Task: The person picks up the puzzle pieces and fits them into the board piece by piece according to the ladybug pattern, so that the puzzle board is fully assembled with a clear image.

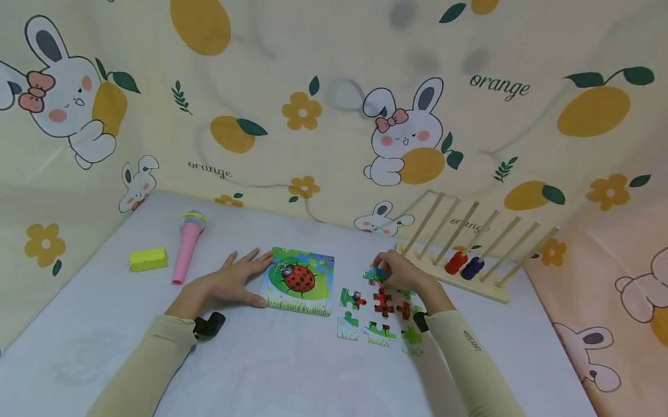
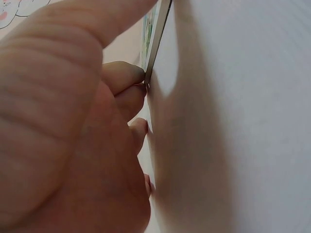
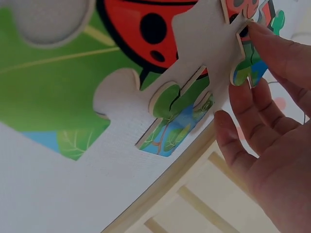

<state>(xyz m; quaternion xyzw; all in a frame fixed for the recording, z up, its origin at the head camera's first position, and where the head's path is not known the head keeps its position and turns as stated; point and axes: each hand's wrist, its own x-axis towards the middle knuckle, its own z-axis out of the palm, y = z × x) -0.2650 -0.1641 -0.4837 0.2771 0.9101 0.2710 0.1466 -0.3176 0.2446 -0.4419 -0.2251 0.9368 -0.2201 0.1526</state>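
A square ladybug picture board (image 1: 297, 281) lies on the table. Beside its left edge, my left hand (image 1: 228, 281) rests with fingers spread, its thumb at the lower corner. In the left wrist view the fingertips (image 2: 130, 77) touch the board's thin edge (image 2: 156, 46). To the right, loose jigsaw pieces lie in rough rows, among them a red middle piece (image 1: 383, 302) and a grassy bottom piece (image 1: 380, 330). My right hand (image 1: 405, 274) pinches a green and blue jigsaw piece (image 3: 250, 60) between thumb and fingers in the top row. It partly covers the pieces beneath it.
A wooden bead rack (image 1: 498, 291) with upright rods and red and blue beads stands just behind my right hand. At the left lie a pink toy microphone (image 1: 187, 249) and a yellow block (image 1: 149, 259). A patterned cloth hangs behind the table.
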